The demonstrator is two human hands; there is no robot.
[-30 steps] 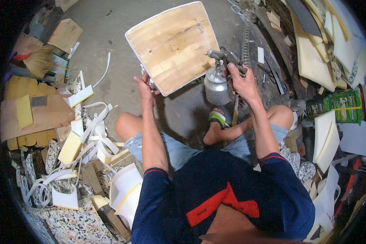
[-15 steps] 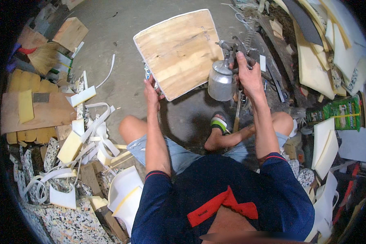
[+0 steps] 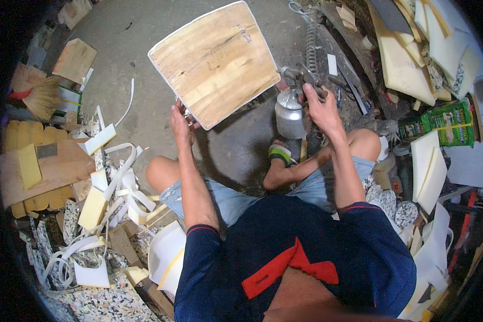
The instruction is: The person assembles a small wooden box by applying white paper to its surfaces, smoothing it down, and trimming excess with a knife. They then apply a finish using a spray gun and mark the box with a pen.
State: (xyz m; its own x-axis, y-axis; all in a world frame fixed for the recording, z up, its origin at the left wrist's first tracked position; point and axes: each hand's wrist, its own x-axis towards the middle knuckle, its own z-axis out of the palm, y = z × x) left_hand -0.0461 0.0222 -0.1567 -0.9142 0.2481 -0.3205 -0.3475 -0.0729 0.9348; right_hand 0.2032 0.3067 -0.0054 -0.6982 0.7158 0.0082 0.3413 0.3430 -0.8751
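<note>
My left hand (image 3: 183, 124) grips the lower left corner of a plywood panel (image 3: 214, 64), its fingers partly hidden behind the board. The panel is roughly square, with rounded corners, a white rim and some pencil marks on its face; it is held up tilted in front of me. A spray gun (image 3: 291, 114) with a silver cup below it is in my right hand (image 3: 322, 107), whose fingers wrap round the handle. The gun's nozzle end is close to the panel's right edge. A coiled hose (image 3: 310, 48) shows beyond the gun.
Foam strips (image 3: 124, 172) and offcuts litter the floor at left, beside a plywood piece (image 3: 53, 166) and a straw broom (image 3: 42, 99). Foam sheets (image 3: 402, 59) are piled at far right, with a green package (image 3: 448, 124) nearer. My sandalled foot (image 3: 276, 169) rests below the gun.
The panel and my left hand have shifted left in the view, the panel also slightly up. The gun stays near its right edge, still in my right hand. The surroundings have shifted slightly left too.
</note>
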